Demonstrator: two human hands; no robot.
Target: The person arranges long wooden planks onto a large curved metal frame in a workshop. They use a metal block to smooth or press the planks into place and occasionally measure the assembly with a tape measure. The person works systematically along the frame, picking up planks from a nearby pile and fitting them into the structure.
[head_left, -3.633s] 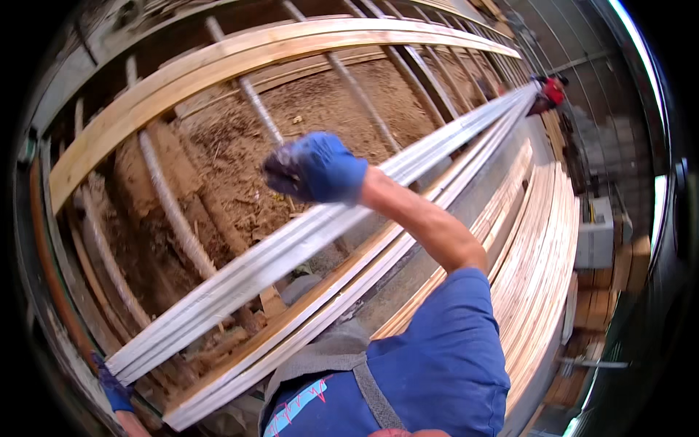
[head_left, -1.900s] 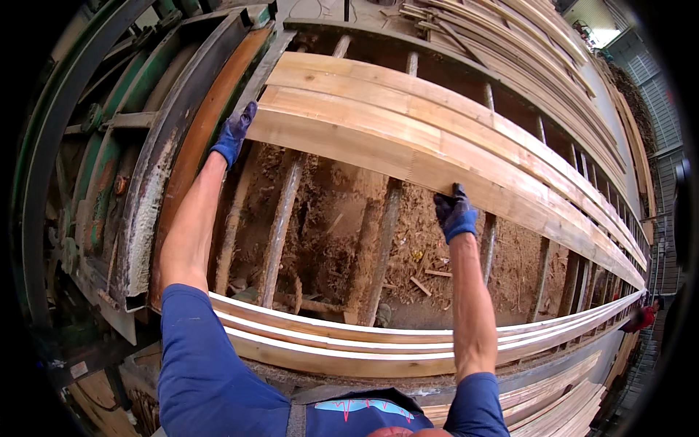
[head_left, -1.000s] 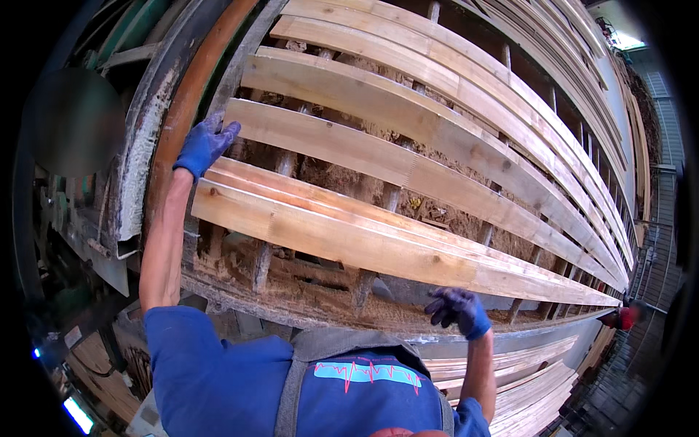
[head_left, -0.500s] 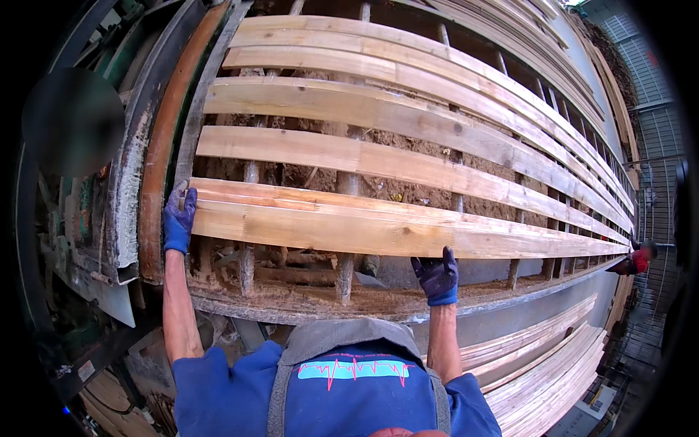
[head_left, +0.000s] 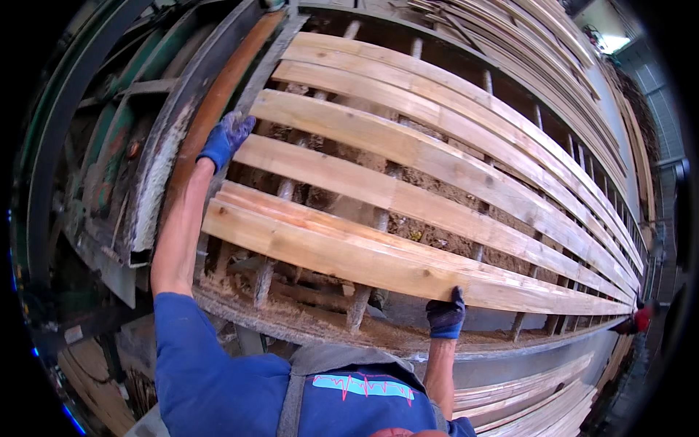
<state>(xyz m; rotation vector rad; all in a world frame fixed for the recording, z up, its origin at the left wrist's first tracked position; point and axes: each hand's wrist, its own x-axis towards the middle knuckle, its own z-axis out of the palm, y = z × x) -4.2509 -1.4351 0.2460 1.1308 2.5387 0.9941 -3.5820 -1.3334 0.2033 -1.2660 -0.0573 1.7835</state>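
Several long, pale wooden planks lie side by side across a slatted metal frame, running from near left to far right. My right hand (head_left: 445,317), in a dark blue-purple glove, holds the near edge of the nearest plank (head_left: 349,256), one digit up over its edge and the other fingers partly hidden at its underside. A reddish plank (head_left: 291,216) lies against that plank's far side. My left hand (head_left: 227,138), gloved the same, reaches to the left ends of the planks farther up. It is open beside the end of a middle plank (head_left: 313,162), its fingers pointing right.
An orange-brown rail (head_left: 224,79) and a crusted metal channel (head_left: 164,156) run along the left. Sawdust covers the frame's near ledge (head_left: 306,313). More boards are stacked at lower right (head_left: 524,404) and upper right (head_left: 502,36). A person in red (head_left: 642,320) stands at the far end.
My left hand has left the end of the nearest planks and moved up and away to those farther off. My right hand has come onto the nearest plank's edge. The view has turned.
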